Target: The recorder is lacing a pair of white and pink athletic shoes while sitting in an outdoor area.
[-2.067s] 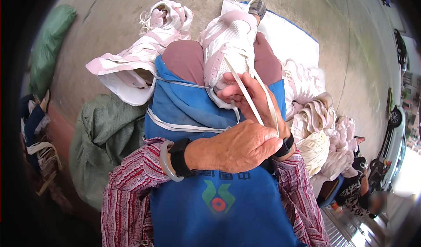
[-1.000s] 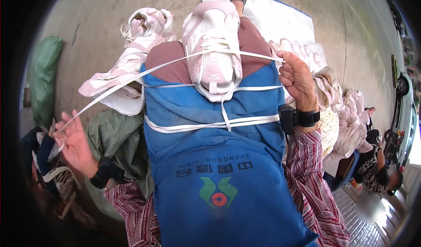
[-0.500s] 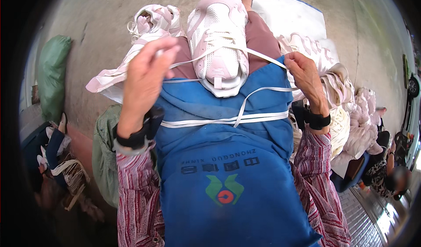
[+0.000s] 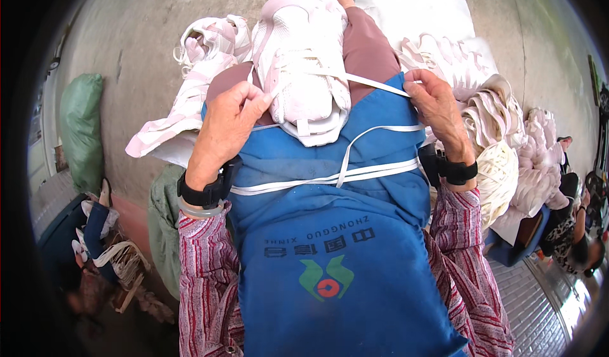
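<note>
1. The shoe [image 4: 311,90], white and pale pink: I find it lying on the person's lap between the knees, toe pointing away and tongue tab toward the body.
2. The lace [image 4: 379,84], white and flat: it crosses the shoe's upper and runs to the right.
3. The right hand [image 4: 441,110]: thumb and forefinger pinch the lace just beyond the shoe's right side; the other fingers curl inward.
4. The left hand [image 4: 225,122]: thumb and forefinger come close together at the shoe's left edge, with lace showing near the fingertips; I cannot tell whether they grip it.
5. The apron [image 4: 317,214], blue: it covers the lap beneath both wrists, with white cords [image 4: 380,172] across it.
6. Pale pink and white uppers [image 4: 158,129], left of the knees; I see more pieces [image 4: 488,106] at right, beside a cream bundle [image 4: 498,179] of strands.
7. Outermost, on the floor [image 4: 158,14]: a green sack [image 4: 82,129] at left and a white sheet [image 4: 412,14] beyond the knees.
</note>
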The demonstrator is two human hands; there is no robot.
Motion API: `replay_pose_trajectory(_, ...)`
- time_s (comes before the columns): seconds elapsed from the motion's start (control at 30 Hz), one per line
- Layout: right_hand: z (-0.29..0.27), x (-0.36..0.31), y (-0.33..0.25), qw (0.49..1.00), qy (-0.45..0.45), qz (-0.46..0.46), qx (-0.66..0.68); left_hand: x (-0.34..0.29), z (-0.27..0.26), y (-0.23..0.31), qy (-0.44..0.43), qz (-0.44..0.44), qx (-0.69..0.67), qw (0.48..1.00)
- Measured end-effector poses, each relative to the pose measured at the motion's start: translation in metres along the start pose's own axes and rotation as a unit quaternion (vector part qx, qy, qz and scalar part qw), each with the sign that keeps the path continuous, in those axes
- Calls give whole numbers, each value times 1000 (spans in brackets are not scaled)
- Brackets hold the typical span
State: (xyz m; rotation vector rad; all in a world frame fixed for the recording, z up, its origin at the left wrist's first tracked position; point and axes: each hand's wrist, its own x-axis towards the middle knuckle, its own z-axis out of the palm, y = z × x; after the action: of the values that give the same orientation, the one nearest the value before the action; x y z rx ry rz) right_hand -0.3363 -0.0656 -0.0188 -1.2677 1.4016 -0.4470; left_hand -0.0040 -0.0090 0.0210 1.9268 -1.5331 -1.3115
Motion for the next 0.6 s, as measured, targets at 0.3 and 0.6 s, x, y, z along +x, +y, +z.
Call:
replay_pose_trajectory(0.3,-14,-2,-1,996,22,18,90,-2,-12,-3,56,25,19,998)
replay_pose_trajectory(0.6,-5,-16,-29,996,-6,88,24,-16,-11,-2,-24,-26,-121,992)
